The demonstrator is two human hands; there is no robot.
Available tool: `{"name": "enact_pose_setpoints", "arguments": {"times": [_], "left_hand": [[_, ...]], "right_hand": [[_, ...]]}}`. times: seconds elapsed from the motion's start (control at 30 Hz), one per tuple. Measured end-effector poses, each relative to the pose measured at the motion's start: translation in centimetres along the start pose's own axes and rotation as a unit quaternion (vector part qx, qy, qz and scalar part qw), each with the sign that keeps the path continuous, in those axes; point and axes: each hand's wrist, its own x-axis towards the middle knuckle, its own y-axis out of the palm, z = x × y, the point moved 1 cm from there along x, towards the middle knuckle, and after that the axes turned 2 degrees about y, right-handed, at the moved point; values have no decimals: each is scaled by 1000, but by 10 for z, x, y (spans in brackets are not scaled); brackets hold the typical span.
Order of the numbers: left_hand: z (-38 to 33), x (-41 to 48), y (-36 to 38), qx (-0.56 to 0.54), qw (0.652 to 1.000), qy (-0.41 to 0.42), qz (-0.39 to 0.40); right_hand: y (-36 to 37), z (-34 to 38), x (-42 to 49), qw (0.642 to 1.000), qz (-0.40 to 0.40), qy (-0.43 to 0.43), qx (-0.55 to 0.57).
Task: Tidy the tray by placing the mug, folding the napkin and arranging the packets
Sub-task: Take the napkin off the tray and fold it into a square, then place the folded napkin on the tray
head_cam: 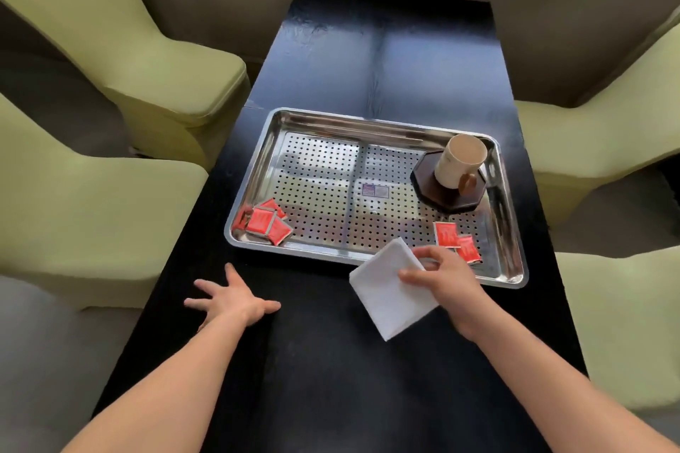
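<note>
White paper, the napkin [386,290] hangs as a flat square from the right hand [445,276], which pinches its far edge between thumb and forefingers. A light pinch at one edge suits so limp a sheet, leaving most of it free to be laid flat. The sheet sits partly over the near rim of the steel tray [368,118] and partly above the black table [331,379], so it is not set down on either. Just beyond the grip, almost under the knuckles, two red packets [456,241] overlap in the tray's corner. Far to the left of the grip a second heap of packets [265,222] crowds the other near corner, so arranging them reads as undone. Beyond the grip, the mug [460,162] stands on a dark coaster [441,195] in the far corner; that step reads as done. The left hand [235,300] holds nothing, fingers spread wide, well left of the napkin. Whether it presses the table or hovers over it is hard to tell from above.
</note>
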Motion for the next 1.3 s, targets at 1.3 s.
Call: {"name": "enact_pose_setpoints", "arguments": {"times": [1.3], "left_hand": [[-17,18,1,-29,997,-66,29]], "right_hand": [[105,87,198,990,-72,-94,-71]]}}
